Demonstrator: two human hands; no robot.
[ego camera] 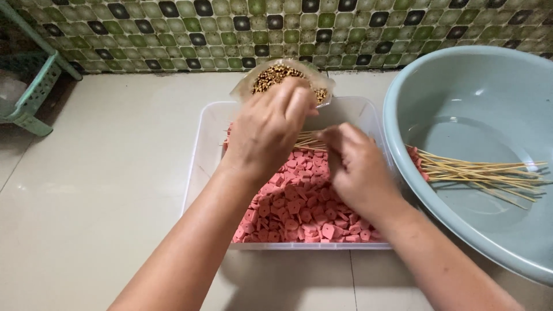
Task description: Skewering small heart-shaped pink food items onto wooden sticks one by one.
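The pink sausage slices (pixel 299 210) are lying heaped in a clear plastic tub (pixel 203 144) that is sitting on the pale tiled floor (pixel 98 190). Both hands are working above the tub's far half. The left hand (pixel 268 129) is hanging over the slices with its fingers curled downward and bunched together; what its grip is pinching cannot be told, since the fingertips are turned away. The right hand (pixel 354 167) is sitting just beside it, its grip pressed together around thin bamboo skewers (pixel 308 141) whose ends are poking out toward the left hand.

Behind the left hand, at the tub's far rim, a clear bag of small brown seeds (pixel 276 75) is lying open.

To the right, touching the tub, a grey-blue basin (pixel 403 98) is holding a bundle of skewers (pixel 478 173) with pink pieces threaded at their left ends. A green-and-black mosaic wall (pixel 288 29) is running along the back, and a green plastic rack (pixel 34 86) is standing at the far left.
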